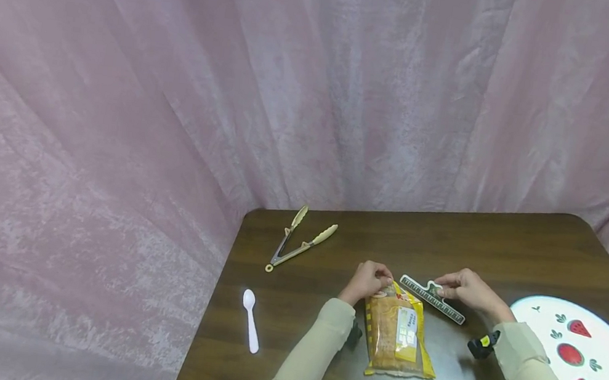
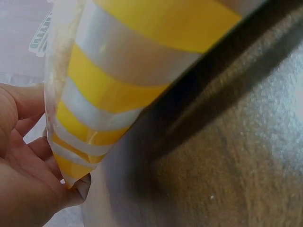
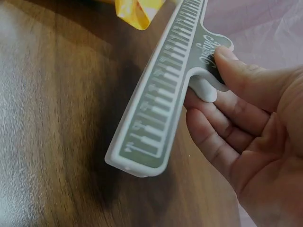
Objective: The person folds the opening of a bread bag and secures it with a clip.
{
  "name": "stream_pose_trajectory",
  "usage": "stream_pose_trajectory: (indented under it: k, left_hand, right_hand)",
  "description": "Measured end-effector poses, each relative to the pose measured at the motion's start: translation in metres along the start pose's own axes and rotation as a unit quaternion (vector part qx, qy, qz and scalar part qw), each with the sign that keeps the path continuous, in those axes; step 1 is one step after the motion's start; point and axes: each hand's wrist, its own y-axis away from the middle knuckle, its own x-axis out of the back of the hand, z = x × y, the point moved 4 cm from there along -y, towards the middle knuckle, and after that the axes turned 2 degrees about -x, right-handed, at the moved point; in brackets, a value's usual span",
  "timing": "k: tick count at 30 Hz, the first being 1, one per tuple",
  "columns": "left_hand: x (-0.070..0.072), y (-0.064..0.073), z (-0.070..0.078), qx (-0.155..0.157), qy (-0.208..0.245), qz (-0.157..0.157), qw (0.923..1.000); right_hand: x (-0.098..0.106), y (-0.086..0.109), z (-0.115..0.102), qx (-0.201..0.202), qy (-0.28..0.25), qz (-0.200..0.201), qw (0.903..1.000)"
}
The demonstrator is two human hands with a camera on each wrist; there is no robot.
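A yellow-edged clear bag of sliced bread (image 1: pixel 383 331) lies on the table, its far end held up by my left hand (image 1: pixel 367 281). In the left wrist view the left thumb and fingers pinch a corner of the yellow-striped bag (image 2: pixel 118 71). My right hand (image 1: pixel 469 291) grips the handle tabs of a long green and white clip (image 1: pixel 432 299) with a piano-key print. The right wrist view shows the thumb on the clip's upper tab (image 3: pixel 213 59) and fingers behind it. The clip is angled beside the bag's far end, near the yellow edge.
Pale yellow-tipped tongs (image 1: pixel 298 248) lie spread at the back left of the wooden table (image 1: pixel 499 247). A white spoon (image 1: pixel 250 320) rests near the left edge. A white oval board with fruit prints (image 1: pixel 541 320) sits at the right. Pink curtains (image 1: pixel 348 95) hang behind.
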Motion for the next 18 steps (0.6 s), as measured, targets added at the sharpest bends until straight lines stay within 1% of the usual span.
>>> stream_pose_trajectory:
  k: [4,7,11,18]
  left_hand:
    - [0.0023,-0.0018,0.0031,-0.009,-0.006,0.002,0.9999]
    - [0.0033,-0.0027,0.0046,-0.008,-0.008,0.003,0.9999]
    - [0.0022,-0.0016,0.0052,0.001,-0.008,0.001,1.0]
    - [0.0008,0.0001,0.0041,0.006,0.0,0.002,1.0]
  right_hand:
    - [0.0006,-0.0003,-0.0001,-0.005,0.024,0.01,0.9997]
    - [-0.0013,-0.0003,0.001,-0.014,0.023,0.003,0.9996]
    - [-0.004,0.0005,0.0028,-0.013,0.016,-0.007,0.9998]
    - [-0.0068,0.0007,0.0054,-0.015,0.018,-0.004,0.9997]
